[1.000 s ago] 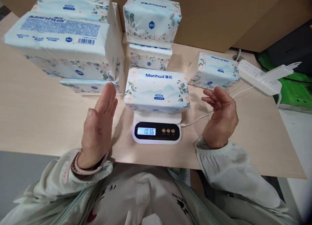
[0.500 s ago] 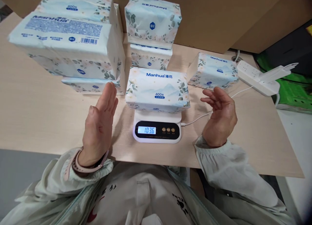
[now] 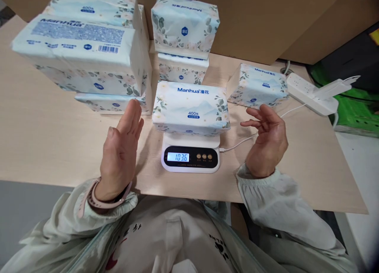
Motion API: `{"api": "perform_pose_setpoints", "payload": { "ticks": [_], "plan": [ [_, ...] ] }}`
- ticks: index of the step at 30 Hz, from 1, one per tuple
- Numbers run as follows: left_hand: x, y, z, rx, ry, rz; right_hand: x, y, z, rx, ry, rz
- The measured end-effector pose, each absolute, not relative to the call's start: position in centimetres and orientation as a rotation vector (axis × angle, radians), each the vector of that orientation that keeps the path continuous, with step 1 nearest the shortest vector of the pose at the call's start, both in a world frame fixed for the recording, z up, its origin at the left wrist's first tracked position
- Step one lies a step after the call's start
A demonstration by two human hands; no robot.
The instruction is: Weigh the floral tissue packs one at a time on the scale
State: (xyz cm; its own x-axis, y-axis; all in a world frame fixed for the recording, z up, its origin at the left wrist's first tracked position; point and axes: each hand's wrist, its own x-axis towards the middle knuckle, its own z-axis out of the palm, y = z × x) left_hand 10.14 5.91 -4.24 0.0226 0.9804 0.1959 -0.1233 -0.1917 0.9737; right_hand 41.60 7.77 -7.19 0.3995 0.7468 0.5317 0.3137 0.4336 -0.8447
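Observation:
A pack of tissues [image 3: 191,107] with a flowery blue and white wrapper lies flat on a white kitchen scale [image 3: 191,164], whose lit display reads 103.6. To the left of the scale is my left hand [image 3: 121,146], upright with its fingers stretched and nothing in it. My right hand [image 3: 265,143] is on the other side, palm turned inward, fingers apart and slightly bent, also holding nothing. Neither hand touches the pack. Just beyond my right fingertips sits a second tissue pack [image 3: 259,85].
Several tissue packs [image 3: 85,56] are stacked at the left, and two more [image 3: 185,30] stand one on the other behind the scale. A white power strip [image 3: 310,95] lies at the right, near a thin cable [image 3: 239,144] running to the scale. Cardboard [image 3: 251,20] borders the table's back.
The fingers of my right hand have spread a little. My left hand, the pack on the scale and the reading stay the same; the view has shifted very slightly.

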Motion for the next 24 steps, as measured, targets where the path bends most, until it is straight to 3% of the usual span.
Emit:
{"api": "perform_pose_setpoints", "payload": {
  "ticks": [24],
  "plan": [
    [10.17, 6.04, -4.24, 1.231, 0.984, 1.377, 41.70, 8.02, -7.64, -1.151, -1.197, 0.336]
  ]
}}
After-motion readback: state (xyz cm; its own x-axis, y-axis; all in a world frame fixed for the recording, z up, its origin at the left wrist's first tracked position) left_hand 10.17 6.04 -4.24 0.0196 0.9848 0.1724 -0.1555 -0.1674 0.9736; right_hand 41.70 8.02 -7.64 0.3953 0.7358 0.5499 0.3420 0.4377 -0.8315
